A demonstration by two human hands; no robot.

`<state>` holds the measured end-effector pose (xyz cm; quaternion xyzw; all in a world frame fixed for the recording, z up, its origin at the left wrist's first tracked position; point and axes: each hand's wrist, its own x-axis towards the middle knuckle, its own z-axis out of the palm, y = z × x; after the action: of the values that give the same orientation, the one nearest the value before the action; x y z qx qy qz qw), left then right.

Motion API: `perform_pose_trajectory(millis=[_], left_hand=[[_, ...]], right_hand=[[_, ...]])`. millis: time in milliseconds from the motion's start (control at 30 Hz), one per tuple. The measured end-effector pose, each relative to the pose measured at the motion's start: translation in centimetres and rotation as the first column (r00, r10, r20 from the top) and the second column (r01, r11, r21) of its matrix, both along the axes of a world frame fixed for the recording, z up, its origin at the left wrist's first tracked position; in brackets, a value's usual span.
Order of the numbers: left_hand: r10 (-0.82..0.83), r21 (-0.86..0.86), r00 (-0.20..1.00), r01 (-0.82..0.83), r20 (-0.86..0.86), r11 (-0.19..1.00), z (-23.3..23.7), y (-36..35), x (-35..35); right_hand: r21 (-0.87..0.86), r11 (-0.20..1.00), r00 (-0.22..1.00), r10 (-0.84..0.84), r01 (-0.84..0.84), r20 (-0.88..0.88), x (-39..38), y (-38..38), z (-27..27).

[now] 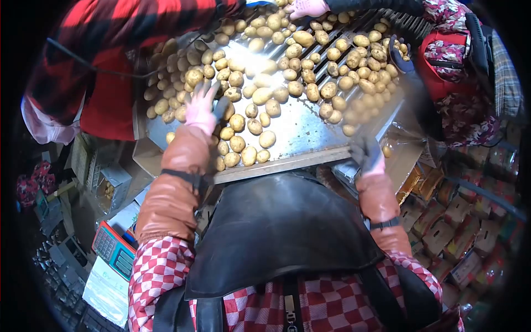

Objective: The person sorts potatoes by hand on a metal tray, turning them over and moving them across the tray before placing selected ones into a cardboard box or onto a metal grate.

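Head: potatoes (287, 83) btwn L hand (202, 108), R hand (368, 152)

Potatoes (310, 77) are being sorted on the metal table (301, 130). Left hand (200, 108), pink glove, is being held over the near ones, fingers splayed. Right hand (366, 152), dark glove, is being held at the table edge; it's blurred, grip unclear.

Lots of small, round, yellow-brown potatoes (265, 94) lie loose on the shiny metal table (301, 135), some near its front edge.
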<state>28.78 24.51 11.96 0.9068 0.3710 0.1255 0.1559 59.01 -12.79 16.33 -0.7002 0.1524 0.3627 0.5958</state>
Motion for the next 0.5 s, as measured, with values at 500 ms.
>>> perform_pose_trajectory(millis=[500], left_hand=[[0.178,-0.111,0.946,-0.215,-0.272,0.97,0.3,-12.1,-7.6]], right_hand=[[-0.904,0.176,0.028,0.983,-0.39,0.18,1.8,24.9,-1.3]])
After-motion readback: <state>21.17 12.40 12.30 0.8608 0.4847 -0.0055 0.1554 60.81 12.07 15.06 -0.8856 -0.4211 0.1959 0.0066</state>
